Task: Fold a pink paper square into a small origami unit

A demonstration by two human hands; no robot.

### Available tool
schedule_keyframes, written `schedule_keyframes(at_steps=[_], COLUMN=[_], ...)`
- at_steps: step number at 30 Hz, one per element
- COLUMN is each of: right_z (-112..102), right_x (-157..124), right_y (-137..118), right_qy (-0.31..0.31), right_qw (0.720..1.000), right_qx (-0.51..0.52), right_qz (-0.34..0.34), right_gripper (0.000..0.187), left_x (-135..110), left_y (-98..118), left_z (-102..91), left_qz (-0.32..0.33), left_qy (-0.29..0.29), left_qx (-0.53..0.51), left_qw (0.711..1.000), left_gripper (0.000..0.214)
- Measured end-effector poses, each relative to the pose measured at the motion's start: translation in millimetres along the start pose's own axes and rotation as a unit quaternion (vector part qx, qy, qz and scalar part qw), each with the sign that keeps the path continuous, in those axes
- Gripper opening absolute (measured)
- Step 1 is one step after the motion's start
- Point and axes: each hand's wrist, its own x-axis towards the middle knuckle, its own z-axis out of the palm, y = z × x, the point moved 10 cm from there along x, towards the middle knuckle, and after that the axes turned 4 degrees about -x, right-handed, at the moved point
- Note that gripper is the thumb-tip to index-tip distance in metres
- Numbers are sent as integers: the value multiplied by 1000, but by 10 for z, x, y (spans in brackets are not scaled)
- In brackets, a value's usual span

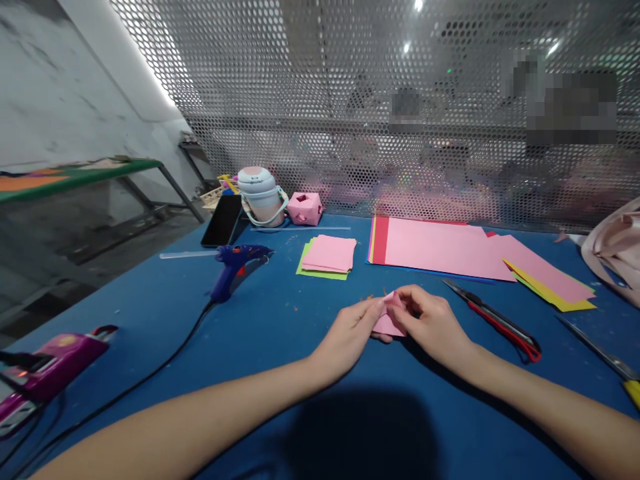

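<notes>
Between my two hands is a small pink sheet of paper (pixel 389 326), partly folded, with its upper part bent up. My left hand (pixel 347 337) grips its left side, thumb on top and fingertips showing beneath. My right hand (pixel 434 325) pinches the upper right part of the paper between thumb and fingers. Just beyond my hands sits a stack of pink squares (pixel 329 254) over green ones. To the right of my right hand lies a red and black utility knife (pixel 500 323) with its blade out.
A blue glue gun (pixel 233 267) lies left, its cord running to a purple power strip (pixel 55 370). Behind stand a phone (pixel 223 221), a white flask (pixel 263 198) and a folded pink paper box (pixel 305 209). Coloured sheets (pixel 435 247) and scissors (pixel 600 350) are right. Perforated metal (pixel 320 127) closes the back.
</notes>
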Motion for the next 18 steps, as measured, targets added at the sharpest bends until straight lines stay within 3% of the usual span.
schedule_keyframes(at_steps=[4,8,14,18], right_z=[-6,-21,23,26], right_x=[-8,-13,-33,-38], right_y=[52,15,48,-11], right_qy=[11,24,16,8], right_qw=[998,998,997,999], right_qx=[59,54,73,53], right_qz=[26,14,22,1], right_gripper=[11,9,10,10], left_x=[14,9,9,19], left_y=[-81,-95,-64,-97], left_z=[33,32,67,31], left_qz=[-20,-8,-19,-30], left_qy=[-13,-15,-27,-3], left_qx=[-78,-133,-145,-164], left_qw=[997,991,989,986], left_gripper=[49,50,38,41])
